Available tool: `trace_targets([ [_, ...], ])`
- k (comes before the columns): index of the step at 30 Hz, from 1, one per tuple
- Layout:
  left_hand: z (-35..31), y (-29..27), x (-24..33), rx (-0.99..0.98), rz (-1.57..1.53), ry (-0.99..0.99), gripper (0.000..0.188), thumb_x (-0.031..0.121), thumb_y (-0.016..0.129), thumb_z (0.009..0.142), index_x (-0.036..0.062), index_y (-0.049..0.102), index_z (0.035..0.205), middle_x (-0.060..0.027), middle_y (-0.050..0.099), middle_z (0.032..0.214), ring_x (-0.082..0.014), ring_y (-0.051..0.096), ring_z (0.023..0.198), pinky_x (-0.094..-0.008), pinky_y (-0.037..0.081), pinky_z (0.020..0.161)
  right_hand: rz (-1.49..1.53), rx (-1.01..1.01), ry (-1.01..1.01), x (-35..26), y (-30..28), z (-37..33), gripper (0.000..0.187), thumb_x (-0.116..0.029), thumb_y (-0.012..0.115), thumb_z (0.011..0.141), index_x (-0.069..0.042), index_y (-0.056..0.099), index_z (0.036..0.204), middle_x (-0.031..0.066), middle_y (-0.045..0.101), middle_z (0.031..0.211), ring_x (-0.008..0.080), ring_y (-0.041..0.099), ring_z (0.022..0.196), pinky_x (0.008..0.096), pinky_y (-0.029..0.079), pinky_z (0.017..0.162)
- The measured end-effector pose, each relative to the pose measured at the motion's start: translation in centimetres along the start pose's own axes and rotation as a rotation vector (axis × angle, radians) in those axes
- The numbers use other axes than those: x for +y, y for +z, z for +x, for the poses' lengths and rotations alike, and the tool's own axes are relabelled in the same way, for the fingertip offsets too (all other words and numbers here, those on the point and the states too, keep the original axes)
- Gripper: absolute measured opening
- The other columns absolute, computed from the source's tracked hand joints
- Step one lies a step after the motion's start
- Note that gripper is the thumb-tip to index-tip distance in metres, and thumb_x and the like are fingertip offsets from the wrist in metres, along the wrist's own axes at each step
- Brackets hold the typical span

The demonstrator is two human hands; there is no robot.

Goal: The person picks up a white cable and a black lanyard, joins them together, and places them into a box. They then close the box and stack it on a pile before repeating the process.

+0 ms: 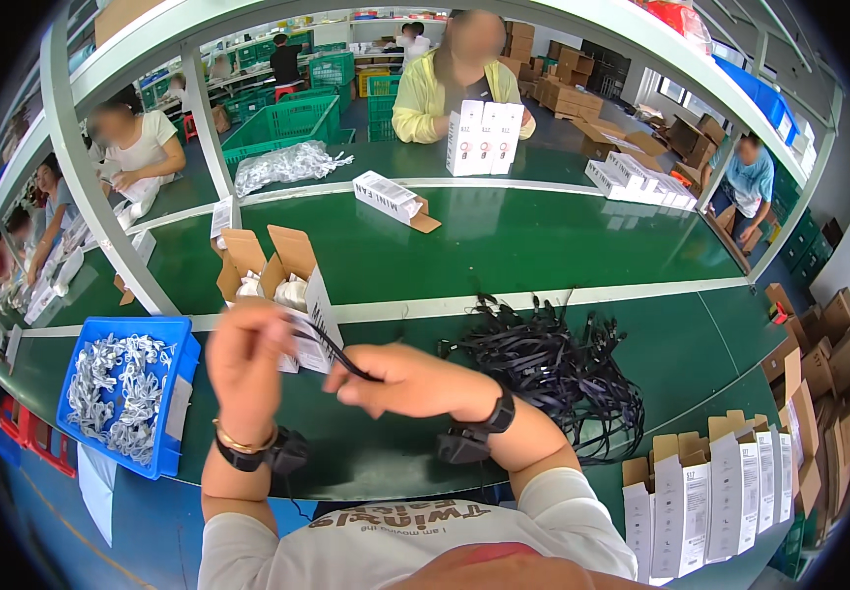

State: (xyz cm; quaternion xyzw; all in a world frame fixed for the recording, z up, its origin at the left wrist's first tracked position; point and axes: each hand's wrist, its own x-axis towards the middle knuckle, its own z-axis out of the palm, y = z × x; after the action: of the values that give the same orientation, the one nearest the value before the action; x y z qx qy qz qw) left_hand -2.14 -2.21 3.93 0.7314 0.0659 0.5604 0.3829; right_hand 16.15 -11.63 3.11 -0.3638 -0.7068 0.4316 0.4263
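My left hand (245, 349) is raised in front of two open white boxes, fingers curled at one end of a thin black cord (332, 346). Pinched between my right hand's thumb and fingers is the cord's other end; my right hand (391, 379) is palm down over the green table. Just beyond my left hand, the upright boxes (319, 307) have raised brown flaps, and rounded white items (290, 293) show inside. To the right of my right hand lies a tangled heap of black cords (553, 369).
A blue bin (181, 379) of bundled white cables stands left. Several upright open boxes (681, 511) line the lower right. Across the conveyor (543, 246), a person in yellow (410, 103) is beside three white boxes (484, 138). A white box (386, 197) lies on its side. Metal posts (115, 216) rise left.
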Motion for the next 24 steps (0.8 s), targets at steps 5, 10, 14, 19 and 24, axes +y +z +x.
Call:
trace_targets([
  [5,-0.3,-3.7,-1.1,0.372,-0.047,-0.141,0.006,0.005,0.058,0.089,0.0041,0.059,0.096,-0.0028,0.059,0.083,-0.0068,0.051,0.068,-0.0193,0.041,0.057,0.058,0.345,-0.004,-1.6,-3.7,-2.7,0.022,-0.024,0.05,0.096,-0.003,0.052,0.089,0.0047,0.056,0.079,0.0114,0.052,0.07,0.0246,0.04,0.061],
  [10,-5.5,-1.3,-2.8,-0.275,0.077,-0.499,0.006,0.003,0.059,0.088,0.0022,0.06,0.094,-0.0017,0.06,0.082,-0.0084,0.055,0.068,-0.0205,0.044,0.059,0.143,0.557,-0.364,-2.8,-2.9,-2.8,0.031,-0.034,0.052,0.095,-0.005,0.051,0.086,0.0038,0.053,0.074,0.0124,0.053,0.068,0.0243,0.04,0.059],
  [14,-5.9,-0.1,-1.2,-0.7,0.058,-0.52,0.005,0.001,0.057,0.088,0.0024,0.06,0.092,-0.0038,0.061,0.086,-0.0101,0.056,0.069,-0.0229,0.047,0.063,0.522,0.351,-0.292,-2.9,-1.5,-2.5,0.037,-0.041,0.054,0.092,-0.005,0.05,0.086,0.0027,0.049,0.07,0.0146,0.053,0.064,0.027,0.041,0.058],
  [19,-3.6,-7.9,-1.1,-0.328,0.246,-0.56,0.007,0.004,0.056,0.09,0.0017,0.061,0.095,-0.005,0.061,0.089,-0.0104,0.057,0.072,-0.023,0.047,0.065,0.452,0.72,-0.594,-4.2,-3.2,-4.9,0.029,-0.034,0.051,0.095,-0.005,0.045,0.09,0.0075,0.051,0.072,0.0157,0.053,0.055,0.0348,0.052,0.067],
  [24,-1.9,-27.2,-4.1,-0.356,0.965,-0.515,0.018,0.007,0.063,0.083,0.001,0.061,0.1,-0.0108,0.063,0.091,-0.0187,0.061,0.081,-0.0288,0.048,0.072,0.042,1.58,-1.309,-7.8,-4.6,-11.2,0.017,-0.023,0.048,0.096,-0.008,0.049,0.088,0.0059,0.053,0.077,0.0124,0.046,0.061,0.0259,0.039,0.056],
])
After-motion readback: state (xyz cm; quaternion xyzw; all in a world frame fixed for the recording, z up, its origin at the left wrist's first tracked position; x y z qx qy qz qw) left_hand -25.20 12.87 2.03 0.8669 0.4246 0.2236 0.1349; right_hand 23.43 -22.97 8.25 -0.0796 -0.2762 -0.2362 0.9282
